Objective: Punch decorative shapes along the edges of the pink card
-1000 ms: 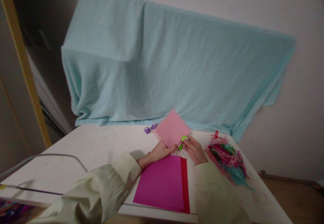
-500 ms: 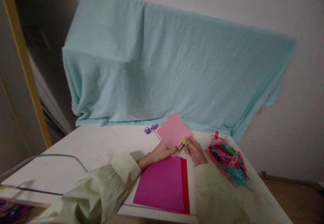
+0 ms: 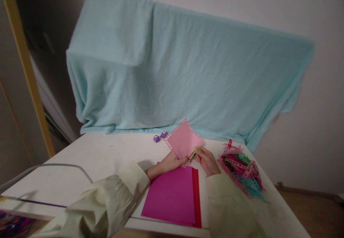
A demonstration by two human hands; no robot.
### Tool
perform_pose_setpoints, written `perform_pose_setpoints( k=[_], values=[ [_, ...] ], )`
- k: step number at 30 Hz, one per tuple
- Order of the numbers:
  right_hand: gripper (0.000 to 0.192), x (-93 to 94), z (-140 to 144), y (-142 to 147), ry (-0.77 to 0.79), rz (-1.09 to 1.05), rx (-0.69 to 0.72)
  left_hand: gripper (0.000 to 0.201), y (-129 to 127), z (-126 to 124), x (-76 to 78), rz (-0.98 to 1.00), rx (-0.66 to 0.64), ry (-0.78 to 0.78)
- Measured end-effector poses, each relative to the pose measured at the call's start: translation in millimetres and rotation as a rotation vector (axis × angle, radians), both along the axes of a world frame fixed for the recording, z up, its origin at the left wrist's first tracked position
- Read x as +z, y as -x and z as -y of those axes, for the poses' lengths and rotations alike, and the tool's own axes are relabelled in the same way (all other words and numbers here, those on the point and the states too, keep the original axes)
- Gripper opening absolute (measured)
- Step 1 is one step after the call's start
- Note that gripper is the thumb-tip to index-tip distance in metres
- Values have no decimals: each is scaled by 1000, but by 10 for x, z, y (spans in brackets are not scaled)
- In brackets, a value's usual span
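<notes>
A square pink paper sheet (image 3: 184,138) with rows of punched holes along its edges is held up at an angle above the table. My left hand (image 3: 172,161) grips its lower corner, thumb on top and fingers underneath. At the lower right edge, my right hand (image 3: 206,160) is closed on a small lime-green paper punch (image 3: 197,148), which sits against the sheet; the fingers partly hide it. Below both hands lies a stack of magenta paper (image 3: 170,196), with red paper (image 3: 197,198) showing along its right side.
Two small purple punches (image 3: 156,138) stand left of the pink sheet. A heap of punched paper strips (image 3: 242,168) lies on the right of the white table (image 3: 113,155). A light blue cloth (image 3: 188,69) hangs behind. A grey cable (image 3: 61,165) crosses the left side.
The pink sheet has bent slightly and its top corner has dipped a little. My right hand has shifted its grip on the lime-green punch. My left hand has stayed in place.
</notes>
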State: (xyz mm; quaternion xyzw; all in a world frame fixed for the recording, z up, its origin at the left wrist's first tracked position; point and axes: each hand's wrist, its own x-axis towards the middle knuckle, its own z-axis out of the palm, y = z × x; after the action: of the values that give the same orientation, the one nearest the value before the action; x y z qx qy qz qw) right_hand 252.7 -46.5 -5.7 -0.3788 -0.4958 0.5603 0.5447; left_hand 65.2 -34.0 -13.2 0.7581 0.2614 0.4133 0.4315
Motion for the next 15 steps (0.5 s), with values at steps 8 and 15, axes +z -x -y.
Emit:
perform_pose_setpoints(
  k=[8,15],
  values=[
    [24,-28,-18,-18,12,-39,21,34,4,-9,11,-51,-24,-19],
    [24,-65,-43,-33,36,-64,3,38,7,-19,-28,-65,-15,-17]
  ],
)
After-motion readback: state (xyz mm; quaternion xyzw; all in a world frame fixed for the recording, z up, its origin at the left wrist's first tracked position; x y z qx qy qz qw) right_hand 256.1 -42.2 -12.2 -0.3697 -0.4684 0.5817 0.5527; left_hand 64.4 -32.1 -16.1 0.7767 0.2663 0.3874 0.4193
